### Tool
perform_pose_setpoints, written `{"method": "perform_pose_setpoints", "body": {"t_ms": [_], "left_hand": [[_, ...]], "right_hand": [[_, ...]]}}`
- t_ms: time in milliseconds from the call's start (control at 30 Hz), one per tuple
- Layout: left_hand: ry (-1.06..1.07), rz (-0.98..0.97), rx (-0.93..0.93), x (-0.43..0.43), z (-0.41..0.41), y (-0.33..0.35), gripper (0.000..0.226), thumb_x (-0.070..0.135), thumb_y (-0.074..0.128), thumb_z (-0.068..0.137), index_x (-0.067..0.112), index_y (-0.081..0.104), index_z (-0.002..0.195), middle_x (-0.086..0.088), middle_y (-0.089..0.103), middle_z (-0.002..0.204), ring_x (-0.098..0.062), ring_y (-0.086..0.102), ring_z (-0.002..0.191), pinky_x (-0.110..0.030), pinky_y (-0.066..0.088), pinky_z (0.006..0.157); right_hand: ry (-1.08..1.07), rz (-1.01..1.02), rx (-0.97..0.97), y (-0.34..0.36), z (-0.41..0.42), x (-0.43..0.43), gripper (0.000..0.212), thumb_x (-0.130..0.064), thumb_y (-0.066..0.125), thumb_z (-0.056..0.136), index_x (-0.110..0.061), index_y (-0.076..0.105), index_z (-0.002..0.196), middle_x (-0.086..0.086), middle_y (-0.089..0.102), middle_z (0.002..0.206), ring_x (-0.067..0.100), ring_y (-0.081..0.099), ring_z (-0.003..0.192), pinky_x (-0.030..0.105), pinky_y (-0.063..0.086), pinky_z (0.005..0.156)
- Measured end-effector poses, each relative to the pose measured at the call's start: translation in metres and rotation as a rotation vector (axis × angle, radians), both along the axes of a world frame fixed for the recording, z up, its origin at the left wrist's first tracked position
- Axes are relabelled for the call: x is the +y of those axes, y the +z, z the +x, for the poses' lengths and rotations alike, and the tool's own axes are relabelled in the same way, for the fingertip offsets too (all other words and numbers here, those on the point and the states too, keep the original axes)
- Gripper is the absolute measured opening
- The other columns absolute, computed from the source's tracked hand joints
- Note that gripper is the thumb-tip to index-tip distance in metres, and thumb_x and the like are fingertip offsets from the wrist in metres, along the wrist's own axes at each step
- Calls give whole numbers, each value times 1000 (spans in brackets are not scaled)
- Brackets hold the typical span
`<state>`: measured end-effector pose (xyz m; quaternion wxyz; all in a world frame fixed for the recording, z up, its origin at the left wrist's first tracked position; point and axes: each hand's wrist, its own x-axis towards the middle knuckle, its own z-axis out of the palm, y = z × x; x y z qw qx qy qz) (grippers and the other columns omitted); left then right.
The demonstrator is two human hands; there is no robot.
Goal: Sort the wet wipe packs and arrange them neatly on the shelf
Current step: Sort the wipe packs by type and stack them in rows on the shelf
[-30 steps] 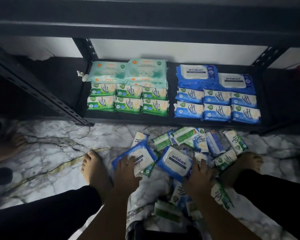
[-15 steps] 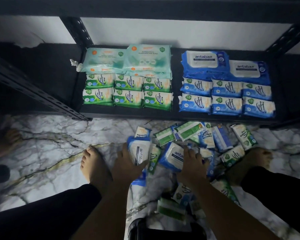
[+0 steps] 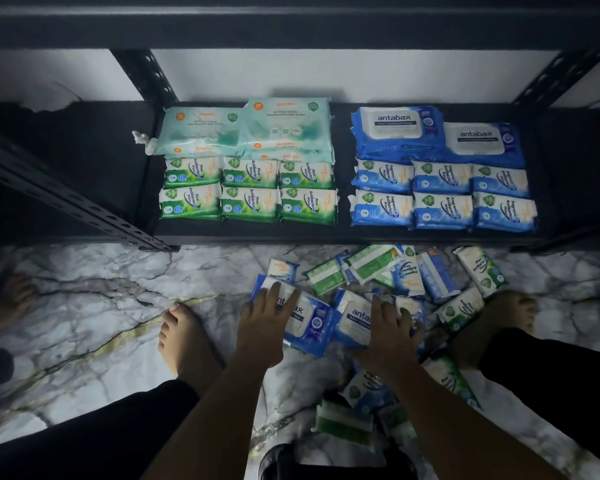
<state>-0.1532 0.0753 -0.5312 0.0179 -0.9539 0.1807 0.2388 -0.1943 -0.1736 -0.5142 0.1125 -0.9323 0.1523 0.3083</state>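
Two hands work at the lower centre of the frame, each on a large blue pack lying on the marble floor (image 3: 101,306). The left hand (image 3: 267,323) has its fingers laid straight and flat across the left pack (image 3: 309,323), thumb out of sight. The right hand (image 3: 390,330) spreads its fingers over the right pack (image 3: 352,317), the tips bending past its far edge; whether it grips or only presses cannot be told. The two packs touch side by side.

Just above and right of the hands, a pile (image 3: 406,271) of small green and blue packs lies jumbled, with more below the right wrist.

Across the middle of the frame, the black shelf (image 3: 343,233) holds sorted stock. At centre left are two rows of three small green packs (image 3: 250,192), with pale green packs (image 3: 284,123) behind. At centre right are two rows of three small blue packs (image 3: 442,195), with large blue packs (image 3: 395,129) behind.

A bare foot (image 3: 184,337) stands left of the hands.
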Motion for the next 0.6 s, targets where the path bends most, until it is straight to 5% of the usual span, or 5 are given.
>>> {"method": "perform_pose_setpoints", "body": {"t_ms": [233, 467, 600], "left_hand": [[-33, 132, -50, -17, 20, 14, 95, 33, 81, 75, 24, 26, 151, -11, 24, 159, -33, 31, 139, -47, 35, 108], [-31, 104, 29, -28, 25, 50, 80, 35, 77, 76, 23, 37, 144, -2, 43, 146, -24, 37, 136, -45, 28, 112], [-23, -19, 64, -39, 30, 83, 79, 46, 79, 70, 23, 45, 137, -1, 54, 135, -23, 51, 126, -39, 43, 104]], "right_hand": [[201, -125, 51, 18, 15, 4, 99, -55, 75, 72, -22, 24, 150, 7, 34, 151, 35, 33, 135, 58, 22, 112], [279, -102, -20, 61, 11, -21, 95, -62, 74, 69, -24, 33, 146, 2, 39, 147, 32, 28, 137, 56, 21, 111], [338, -28, -26, 101, 14, -54, 97, -75, 70, 63, -28, 39, 142, 1, 49, 139, 31, 32, 132, 53, 25, 107]]}}
